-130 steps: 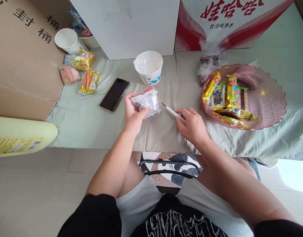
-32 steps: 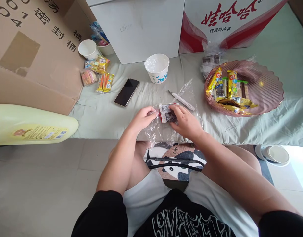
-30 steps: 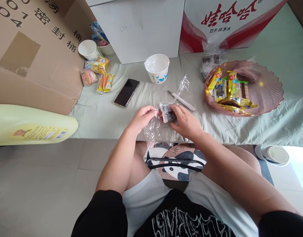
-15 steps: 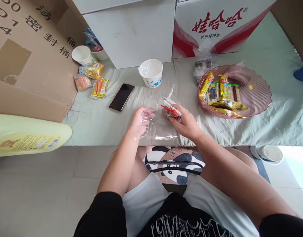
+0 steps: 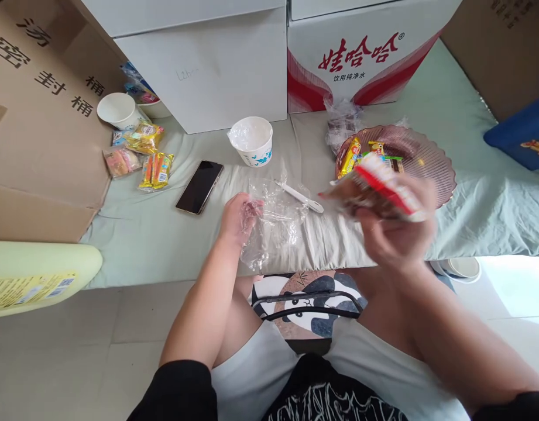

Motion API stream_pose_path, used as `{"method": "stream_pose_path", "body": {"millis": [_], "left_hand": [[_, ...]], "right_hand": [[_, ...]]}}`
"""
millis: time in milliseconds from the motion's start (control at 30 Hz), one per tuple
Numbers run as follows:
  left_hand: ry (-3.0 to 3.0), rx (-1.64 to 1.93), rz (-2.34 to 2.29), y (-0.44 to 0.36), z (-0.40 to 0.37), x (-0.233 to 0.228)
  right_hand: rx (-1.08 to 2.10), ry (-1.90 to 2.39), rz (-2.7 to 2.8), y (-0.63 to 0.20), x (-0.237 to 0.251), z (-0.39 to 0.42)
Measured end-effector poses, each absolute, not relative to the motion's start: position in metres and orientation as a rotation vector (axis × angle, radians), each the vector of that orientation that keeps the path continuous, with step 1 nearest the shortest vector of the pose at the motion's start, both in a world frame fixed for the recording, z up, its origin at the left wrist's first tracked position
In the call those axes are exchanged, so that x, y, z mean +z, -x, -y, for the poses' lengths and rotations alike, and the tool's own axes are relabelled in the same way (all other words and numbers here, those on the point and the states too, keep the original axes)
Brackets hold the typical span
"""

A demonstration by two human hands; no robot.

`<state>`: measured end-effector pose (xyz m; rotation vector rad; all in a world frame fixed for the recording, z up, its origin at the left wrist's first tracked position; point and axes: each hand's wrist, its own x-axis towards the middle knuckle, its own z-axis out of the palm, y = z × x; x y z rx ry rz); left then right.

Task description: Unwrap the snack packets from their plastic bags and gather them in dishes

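Packet (image 5: 378,190) in right hand (image 5: 398,237) partly hides near edge of bowl (image 5: 429,158).

Pale green cloth (image 5: 172,245) bears clear film (image 5: 271,219), a knife (image 5: 302,197), phone (image 5: 199,187), paper cup (image 5: 254,153), pink bowl (image 5: 438,166) and wrapped snacks (image 5: 156,171)

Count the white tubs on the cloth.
3: the middle tub before the white box, the left tub by the cardboard, a partly hidden tub behind the left one. More may be hidden.
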<state>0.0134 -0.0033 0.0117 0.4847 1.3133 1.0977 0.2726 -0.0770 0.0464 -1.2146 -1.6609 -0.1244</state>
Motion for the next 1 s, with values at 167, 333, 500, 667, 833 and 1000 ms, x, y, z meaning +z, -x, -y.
{"method": "stream_pose_path", "body": {"millis": [167, 333, 500, 667, 833, 1000], "left_hand": [[-0.529, 1.112, -1.341, -0.008, 0.007, 0.010], [-0.650, 1.149, -1.250, -0.011, 0.008, 0.014], [-0.717, 0.918, -1.007, -0.011, 0.014, 0.024], [-0.662, 0.768, -0.927, -0.012, 0.031, 0.016], [-0.743, 0.762, -1.075, -0.012, 0.042, 0.000], [-0.694, 0.923, -1.073, -0.006, 0.034, 0.005]], "right_hand": [[-0.333, 1.513, 1.368, -0.345, 0.054, 0.054], [-0.173, 1.884, 1.387, -0.378, 0.048, 0.035], [0.014, 1.548, 1.495, -0.332, 0.047, 0.056], [1.001, 1.219, 1.574, -0.266, 0.021, 0.081], [1.520, 1.236, 1.233, -0.228, -0.011, 0.079], [1.721, 1.151, 1.114, -0.219, -0.005, 0.068]]}}
